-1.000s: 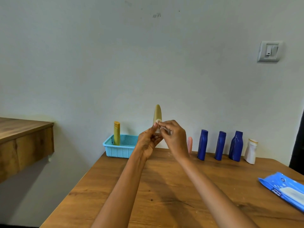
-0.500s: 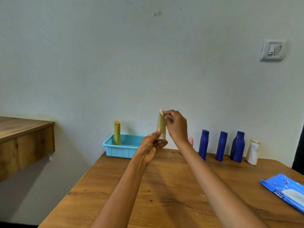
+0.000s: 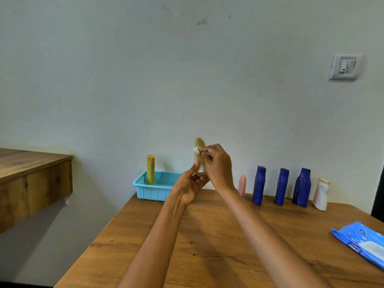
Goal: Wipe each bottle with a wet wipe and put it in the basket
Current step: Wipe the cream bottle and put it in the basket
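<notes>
Over the wooden table point(image 3: 207, 235) the left hand point(image 3: 190, 185) grips an olive tube point(image 3: 199, 151) upright by its base, the blue basket point(image 3: 154, 187) just beyond and leftward holding one yellow bottle point(image 3: 150, 169), five unwiped bottles rightward, the right hand point(image 3: 218, 165) pinching a wipe point(image 3: 195, 150) against it.

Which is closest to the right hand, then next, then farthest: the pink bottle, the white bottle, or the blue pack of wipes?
Counting out from the right hand:
1. Pink bottle, just to the hand's right, at the back of the table.
2. White bottle, at the right end of the bottle row.
3. Blue pack of wipes, at the table's right edge, nearer the camera.
</notes>
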A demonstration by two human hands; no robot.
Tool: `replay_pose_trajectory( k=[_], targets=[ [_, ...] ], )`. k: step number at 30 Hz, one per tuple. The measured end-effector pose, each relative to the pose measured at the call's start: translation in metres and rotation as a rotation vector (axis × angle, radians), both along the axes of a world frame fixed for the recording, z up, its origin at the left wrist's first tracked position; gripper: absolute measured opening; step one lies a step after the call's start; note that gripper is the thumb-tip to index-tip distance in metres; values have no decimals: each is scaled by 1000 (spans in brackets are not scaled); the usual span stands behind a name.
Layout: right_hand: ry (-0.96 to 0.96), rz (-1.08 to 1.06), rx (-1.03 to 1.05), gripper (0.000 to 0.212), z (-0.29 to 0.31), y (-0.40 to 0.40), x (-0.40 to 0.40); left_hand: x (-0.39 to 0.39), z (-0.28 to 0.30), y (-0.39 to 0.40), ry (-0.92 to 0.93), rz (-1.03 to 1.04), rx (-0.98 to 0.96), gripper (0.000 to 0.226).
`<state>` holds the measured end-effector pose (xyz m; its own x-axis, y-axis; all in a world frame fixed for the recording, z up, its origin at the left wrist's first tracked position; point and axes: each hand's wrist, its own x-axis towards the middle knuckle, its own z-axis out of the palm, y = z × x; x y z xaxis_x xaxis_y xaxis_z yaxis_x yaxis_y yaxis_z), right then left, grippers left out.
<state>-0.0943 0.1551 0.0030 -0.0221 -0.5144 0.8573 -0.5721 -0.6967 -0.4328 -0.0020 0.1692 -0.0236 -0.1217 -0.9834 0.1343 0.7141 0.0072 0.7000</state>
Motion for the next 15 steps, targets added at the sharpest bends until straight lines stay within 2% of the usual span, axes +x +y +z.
replay_pose_trajectory(
  k=[6,15],
  targets=[
    [-126,-55,175,21,32,-32,-5,-7,-3,-2,-6,20,47,26],
    [-351,81,300,20,-7,-10,-9,-5,-5,-3,41,-3,36,28]
  ],
)
